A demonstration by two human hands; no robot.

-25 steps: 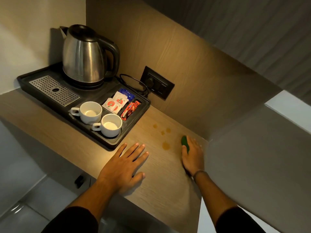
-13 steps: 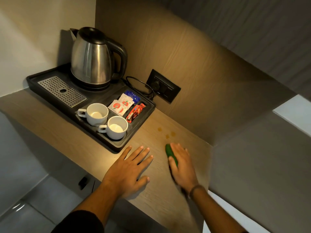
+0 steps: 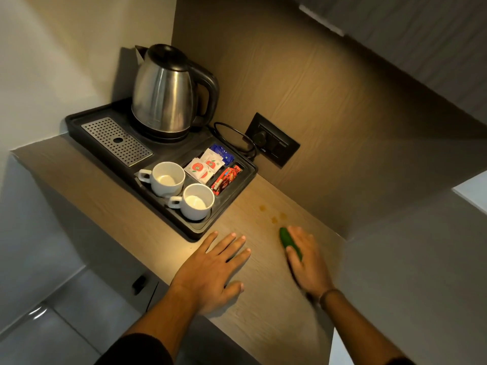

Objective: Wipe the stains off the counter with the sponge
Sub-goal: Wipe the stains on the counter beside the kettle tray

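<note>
Now you are mid-wipe, your right hand (image 3: 305,262) pressed flat over the green sponge (image 3: 289,242) just short of three brown stains (image 3: 274,219) on the desk (image 3: 263,299), left hand (image 3: 210,270) splayed empty beside it, so push forward across them.

Most of the green sponge (image 3: 287,241) hidden under the motion-blurred right hand (image 3: 307,262) — both forearms cut off below.
</note>
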